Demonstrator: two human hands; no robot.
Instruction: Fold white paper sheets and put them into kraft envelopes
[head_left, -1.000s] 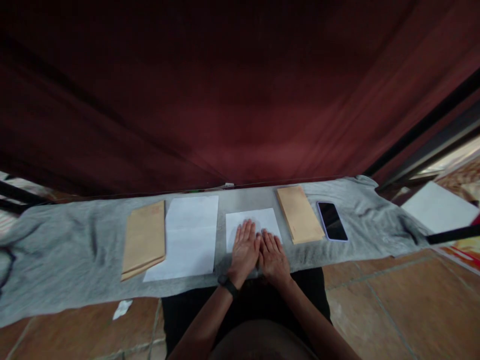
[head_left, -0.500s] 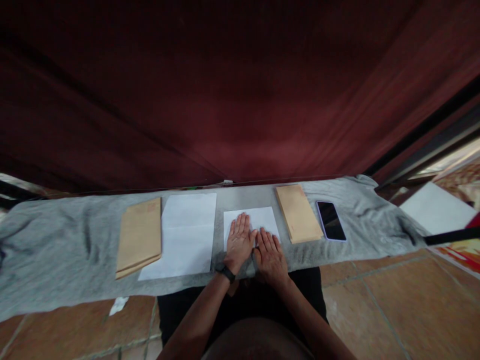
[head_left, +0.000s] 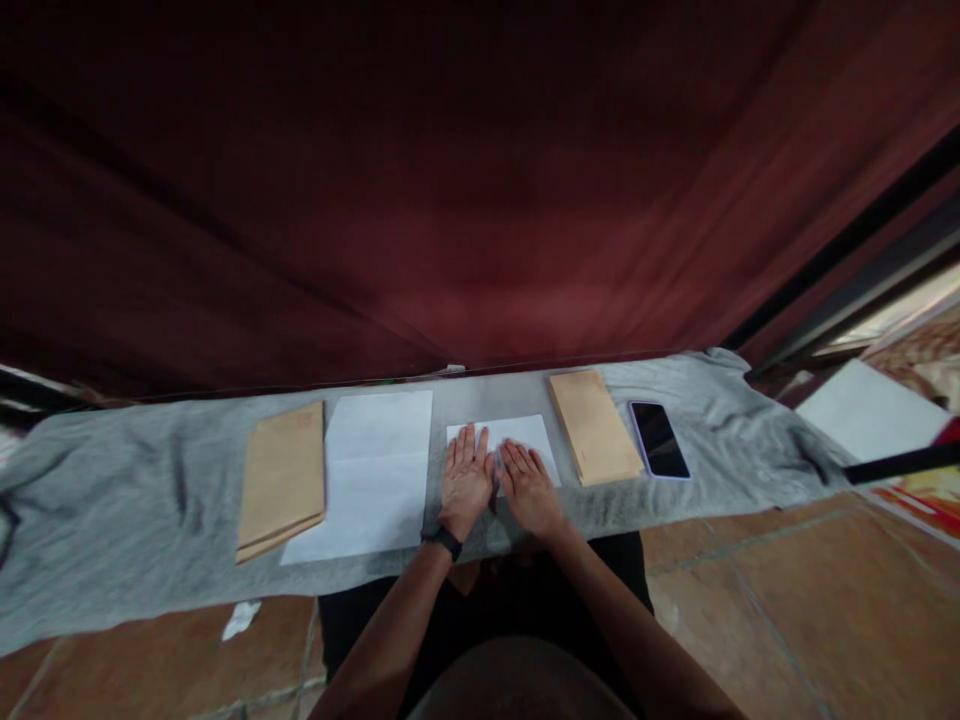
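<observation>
"Noting position first: where's the small white paper (head_left: 536, 434)?"

"On the grey cloth (head_left: 739, 430), directly in front of the person, partly covered by both hands. Large white sheet (head_left: 382, 465) off to its left, apart from it. Small one looks folded; can't make out the layers."

"Hands?"

"Left hand (head_left: 465, 482): palm down, fingers straight, laid on the paper's left part. Right hand (head_left: 531, 490): same, angled inward, on the right part. Neither grips anything. Pressure can't be told."

"Handling, your estimate?"

"Very light. Bendy as one layer, likely springier where doubled. Probably slides if pushed sideways, though the cloth should add some drag. Soft backing, so creases may come out less sharp. Won't break; will wrinkle under a hard pinch."

"Where to take hold?"

"Far right corner, bare of fingers: thumb beneath, fingertip above. Otherwise both side edges, lightly, keeping any layers together. Near edge mostly hidden by the hands."

"Obstacles?"

"Brown paper stack (head_left: 596, 425) just beside, on the right; phone (head_left: 660, 440) past that. Neither overlaps the paper."
</observation>
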